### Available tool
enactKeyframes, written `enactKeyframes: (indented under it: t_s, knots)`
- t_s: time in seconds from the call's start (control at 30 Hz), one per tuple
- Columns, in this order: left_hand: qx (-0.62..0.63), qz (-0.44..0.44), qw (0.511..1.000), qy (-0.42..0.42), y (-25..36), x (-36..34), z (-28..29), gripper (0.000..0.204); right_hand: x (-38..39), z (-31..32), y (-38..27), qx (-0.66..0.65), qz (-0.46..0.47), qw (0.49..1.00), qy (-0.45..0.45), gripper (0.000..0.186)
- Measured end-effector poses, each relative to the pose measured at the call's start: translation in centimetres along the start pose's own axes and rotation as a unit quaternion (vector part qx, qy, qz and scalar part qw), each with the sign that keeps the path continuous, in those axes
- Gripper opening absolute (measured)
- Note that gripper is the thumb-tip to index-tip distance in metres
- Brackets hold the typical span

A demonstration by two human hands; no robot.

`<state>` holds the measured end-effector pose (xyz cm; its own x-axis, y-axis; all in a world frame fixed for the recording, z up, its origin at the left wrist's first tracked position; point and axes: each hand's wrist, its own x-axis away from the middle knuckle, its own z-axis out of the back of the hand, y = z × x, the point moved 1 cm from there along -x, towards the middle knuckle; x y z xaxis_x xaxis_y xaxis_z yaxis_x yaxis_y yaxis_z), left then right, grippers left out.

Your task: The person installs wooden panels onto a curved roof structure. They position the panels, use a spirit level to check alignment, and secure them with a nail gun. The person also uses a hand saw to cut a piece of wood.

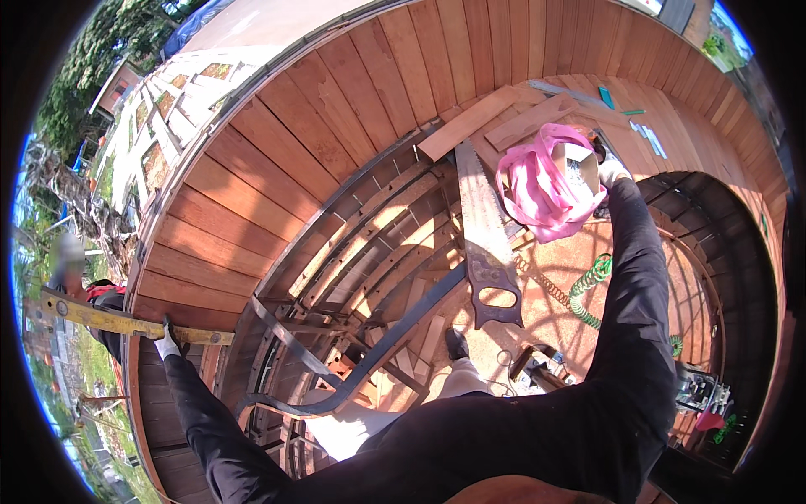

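At the far left, my gloved left hand (pixel 170 343) is closed around a yellow spirit level (pixel 101 314), which lies across the rim of the curved wooden wall. My right arm stretches forward to the far right, where my gloved right hand (pixel 613 170) is beside a pink bag (pixel 550 197). An open cardboard box (pixel 588 175) with small metal pieces, maybe screws or nails, sits in the bag. The right fingers look curled near a small orange and black thing; the box partly hides them, and what they hold cannot be made out.
A handsaw (pixel 494 290) hangs over the bench edge. Loose planks (pixel 468 126) lie behind it. Curved wooden ribs (pixel 361 244) and a dark curved strip (pixel 403 344) fill the middle. A green coiled hose (pixel 579 302) is below. Another person (pixel 105 294) stands beyond the wall.
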<state>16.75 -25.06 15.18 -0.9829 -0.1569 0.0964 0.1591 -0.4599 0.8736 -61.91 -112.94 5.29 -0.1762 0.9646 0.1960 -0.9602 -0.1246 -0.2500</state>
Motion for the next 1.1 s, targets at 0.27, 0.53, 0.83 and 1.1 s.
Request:
enactKeyframes:
  t_s: [0.27, 0.53, 0.83, 1.1]
  knots:
    - [0.050, -0.049, 0.997, -0.010, -1.5, -0.3, 0.2, 0.069, -1.6, -1.0, 3.5, -0.187, 0.109, 0.974, 0.068, 0.061]
    - [-0.037, -0.181, 0.982, 0.045, -5.1, -5.8, 0.9, 0.055, 1.5, -1.4, 9.5, -0.442, 0.157, 0.883, 0.015, 0.057]
    - [-0.043, -0.202, 0.973, 0.101, -3.6, -0.9, -2.8, 0.052, 12.1, -1.2, 15.5, -0.429, 0.001, 0.897, 0.110, 0.041]
    - [0.067, -0.246, 0.963, 0.083, -0.4, 3.1, -3.6, 0.049, 36.0, -2.7, 0.2, -0.461, 0.098, 0.794, 0.384, 0.045]
